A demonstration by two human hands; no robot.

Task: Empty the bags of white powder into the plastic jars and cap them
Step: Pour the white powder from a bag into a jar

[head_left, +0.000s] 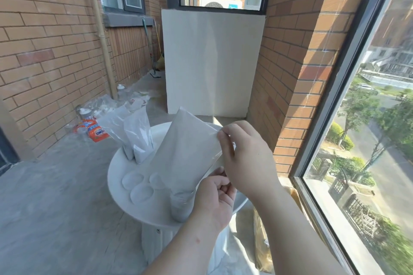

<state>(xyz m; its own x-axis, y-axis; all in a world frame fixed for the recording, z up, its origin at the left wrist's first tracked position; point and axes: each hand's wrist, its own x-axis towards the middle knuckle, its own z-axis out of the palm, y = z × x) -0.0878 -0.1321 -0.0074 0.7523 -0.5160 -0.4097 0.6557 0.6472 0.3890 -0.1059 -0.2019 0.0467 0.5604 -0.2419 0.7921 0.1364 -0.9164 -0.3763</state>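
- Bag [187, 152]: flat, pale grey-white plastic, tilted, with its lower corner in the mouth of the jar [180, 206].
- Jar: clear, upright on the round white table [114, 185].
- Right hand [243, 163]: fingers pinch the bag's upper corner.
- Left hand [214, 198]: fingers curled around the bag's lower edge.

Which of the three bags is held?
The nearest bag, held by left hand and right hand above a jar; the other two bags stand untouched behind.
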